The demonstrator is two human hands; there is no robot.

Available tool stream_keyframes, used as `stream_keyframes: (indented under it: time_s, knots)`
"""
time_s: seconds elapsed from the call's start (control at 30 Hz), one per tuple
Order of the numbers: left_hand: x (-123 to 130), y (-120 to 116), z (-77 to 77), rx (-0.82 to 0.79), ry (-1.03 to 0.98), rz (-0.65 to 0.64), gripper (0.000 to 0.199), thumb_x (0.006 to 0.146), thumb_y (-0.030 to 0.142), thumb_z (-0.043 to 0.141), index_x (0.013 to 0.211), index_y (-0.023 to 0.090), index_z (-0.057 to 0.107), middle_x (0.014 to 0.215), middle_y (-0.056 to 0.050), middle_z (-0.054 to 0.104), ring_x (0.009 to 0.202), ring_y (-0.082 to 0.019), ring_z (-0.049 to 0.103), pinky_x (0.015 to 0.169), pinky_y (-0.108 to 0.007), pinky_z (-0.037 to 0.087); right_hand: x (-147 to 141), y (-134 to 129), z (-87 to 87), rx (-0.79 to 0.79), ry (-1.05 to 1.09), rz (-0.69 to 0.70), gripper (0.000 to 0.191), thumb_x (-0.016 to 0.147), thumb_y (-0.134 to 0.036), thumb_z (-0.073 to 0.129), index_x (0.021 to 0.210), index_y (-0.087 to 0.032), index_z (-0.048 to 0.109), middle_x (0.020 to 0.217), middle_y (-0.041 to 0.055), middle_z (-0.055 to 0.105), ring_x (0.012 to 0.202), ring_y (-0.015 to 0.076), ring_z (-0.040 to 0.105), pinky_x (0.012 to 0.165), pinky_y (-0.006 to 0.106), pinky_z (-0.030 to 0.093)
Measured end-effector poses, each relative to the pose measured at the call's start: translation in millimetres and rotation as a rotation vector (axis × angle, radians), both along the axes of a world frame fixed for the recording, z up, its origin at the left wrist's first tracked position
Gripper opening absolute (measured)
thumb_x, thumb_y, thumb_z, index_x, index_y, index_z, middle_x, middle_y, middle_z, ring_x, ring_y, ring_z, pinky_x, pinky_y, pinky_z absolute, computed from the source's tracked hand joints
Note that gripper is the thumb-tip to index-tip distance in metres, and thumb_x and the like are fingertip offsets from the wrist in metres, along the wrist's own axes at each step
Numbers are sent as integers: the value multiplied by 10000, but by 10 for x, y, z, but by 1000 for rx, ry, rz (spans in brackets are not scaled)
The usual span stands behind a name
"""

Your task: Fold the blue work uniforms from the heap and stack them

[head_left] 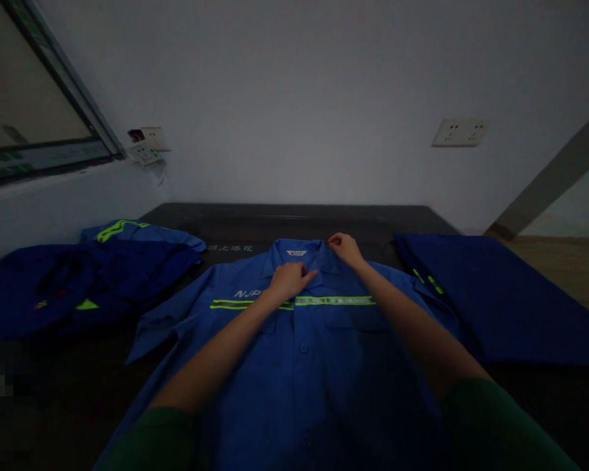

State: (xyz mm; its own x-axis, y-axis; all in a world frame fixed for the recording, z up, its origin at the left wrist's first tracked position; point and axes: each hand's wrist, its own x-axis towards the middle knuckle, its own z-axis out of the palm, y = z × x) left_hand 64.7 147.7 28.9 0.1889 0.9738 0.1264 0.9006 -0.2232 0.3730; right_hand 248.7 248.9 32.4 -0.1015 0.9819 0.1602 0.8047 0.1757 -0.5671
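Note:
A blue short-sleeved work shirt (267, 353) lies spread out front side up, its collar toward the wall. It has yellow-green and silver reflective bands across the chest, white letters and a small label inside the collar. My left hand (289, 280) rests over the upper front just below the collar, thumb stretched to the right and apart from the bent fingers. Beside the collar's right edge is my right hand (346, 248), thumb and fingertips pinched together. Whether a bit of cloth is between those fingertips cannot be made out.
Dark blue clothing (127, 268) with reflective strips lies heaped at the left. A folded dark blue garment (510, 294) lies at the right, against the shirt's sleeve. The dark table (216, 212) meets a white wall with sockets (460, 133). A window (39, 85) is at upper left.

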Motion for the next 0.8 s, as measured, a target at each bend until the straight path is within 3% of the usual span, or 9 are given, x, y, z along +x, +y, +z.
stream_keyframes:
  time_s: [0.07, 0.17, 0.33, 0.5, 0.6, 0.7, 0.8]
  knots:
    - [142, 45, -31, -14, 63, 64, 426, 866, 567, 517, 926, 173, 667, 908, -124, 719, 894, -295, 671, 776, -369, 482, -83, 97, 7, -21, -36, -48, 184, 880, -251, 577, 1029, -160, 637, 1050, 91, 693, 992, 189, 640, 831, 269, 465]
    - [231, 106, -94, -9, 91, 80, 327, 860, 474, 574, 979, 178, 648, 938, -118, 721, 928, -290, 672, 782, -356, 477, -276, 152, -21, -50, -140, -88, 348, 836, -345, 648, 1125, -161, 587, 1111, 136, 668, 1049, 241, 628, 842, 318, 475]
    - [189, 145, -205, 6, 67, 49, 227, 861, 355, 599, 1028, 202, 614, 950, -63, 719, 927, -237, 669, 781, -309, 467, -510, 235, -57, -61, -240, -111, 315, 853, -141, 542, 1166, -174, 562, 1163, 149, 635, 1091, 244, 611, 856, 332, 477]
    - [132, 202, -216, -4, -12, 2, 224, 864, 364, 596, 1014, 199, 615, 918, -36, 703, 871, -197, 661, 753, -274, 470, -559, 375, -101, -59, -207, -142, 264, 865, -132, 481, 1084, -192, 616, 1143, 115, 637, 1070, 227, 615, 853, 315, 475]
    - [-45, 300, -151, 109, -103, 3, 196, 917, 307, 516, 1032, 187, 620, 959, -45, 682, 892, -178, 638, 796, -274, 479, -548, 398, -155, -55, -174, -161, 246, 878, -196, 492, 1086, -209, 622, 1131, 102, 632, 1031, 218, 623, 830, 312, 479]
    - [-358, 417, -114, 303, -30, 154, 234, 909, 191, 486, 1105, 163, 610, 1116, -99, 628, 1044, -224, 582, 915, -338, 460, -527, 349, -167, -25, -152, -169, 259, 894, -273, 498, 1116, -210, 617, 1160, 109, 606, 1068, 229, 587, 842, 318, 471]
    - [-654, 510, -186, 349, 51, 281, 338, 873, 145, 513, 1207, 128, 558, 1198, -143, 578, 1125, -267, 539, 976, -386, 439, -561, 254, -117, 162, -139, -122, 289, 897, -305, 506, 1149, -211, 610, 1218, 110, 568, 1176, 258, 486, 912, 345, 435]
